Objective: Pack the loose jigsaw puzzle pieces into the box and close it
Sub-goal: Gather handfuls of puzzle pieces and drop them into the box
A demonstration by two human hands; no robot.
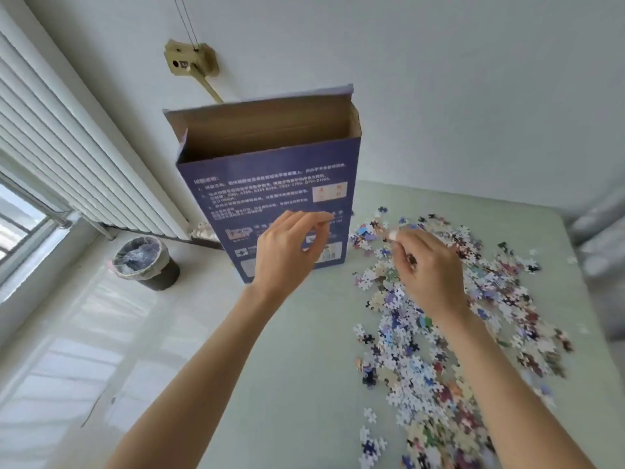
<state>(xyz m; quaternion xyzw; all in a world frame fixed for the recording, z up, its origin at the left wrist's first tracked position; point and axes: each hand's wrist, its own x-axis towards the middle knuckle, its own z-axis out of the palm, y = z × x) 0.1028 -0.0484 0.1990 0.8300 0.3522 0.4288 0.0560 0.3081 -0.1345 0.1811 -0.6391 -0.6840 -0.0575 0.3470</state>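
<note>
we had barely begun: the box (270, 184) stood upright and open-topped on the table (297, 384), most puzzle pieces (439, 333) lay loose beside it. our right hand (429, 265) pinched a few pieces; our left hand (287, 252) hovered, loosely curled, holding nothing.

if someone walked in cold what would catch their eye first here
First the tall purple box, standing upright at the table's far left edge with its top flaps open and brown inside showing. Next the wide scatter of loose puzzle pieces across the table's right side. Both hands are raised: the right hand above the pile, pinching what looks like a piece, and the left hand in front of the box, fingers loosely curled.
</note>
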